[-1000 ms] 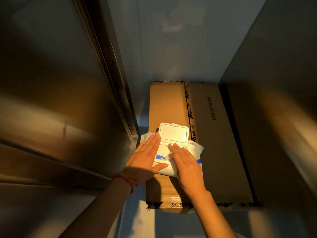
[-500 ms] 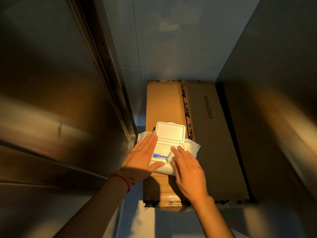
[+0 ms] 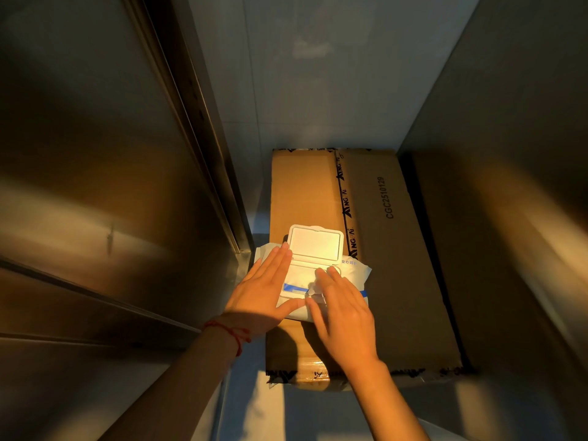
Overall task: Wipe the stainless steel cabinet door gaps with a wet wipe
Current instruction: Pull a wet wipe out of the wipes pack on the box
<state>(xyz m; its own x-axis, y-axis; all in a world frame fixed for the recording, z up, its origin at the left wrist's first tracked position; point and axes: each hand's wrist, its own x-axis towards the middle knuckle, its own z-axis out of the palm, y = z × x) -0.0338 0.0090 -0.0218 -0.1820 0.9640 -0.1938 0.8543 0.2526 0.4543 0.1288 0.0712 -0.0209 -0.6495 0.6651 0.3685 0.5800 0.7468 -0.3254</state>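
Observation:
A white wet wipe pack with a blue stripe lies on a cardboard box, its flip lid standing open. My left hand presses flat on the pack's left side, fingers straight. My right hand reaches into the opening, and its thumb and fingers pinch a crumpled tip of wet wipe. The stainless steel cabinet door fills the left, with its edge gap running down toward the pack.
A second steel panel closes in the right side. A pale tiled wall stands behind the box. Light floor shows in front of the box. A red string sits on my left wrist.
Both hands stay on the pack. My right fingertips have worked at the opening, and a bit more wipe shows between them. The view has shifted slightly.

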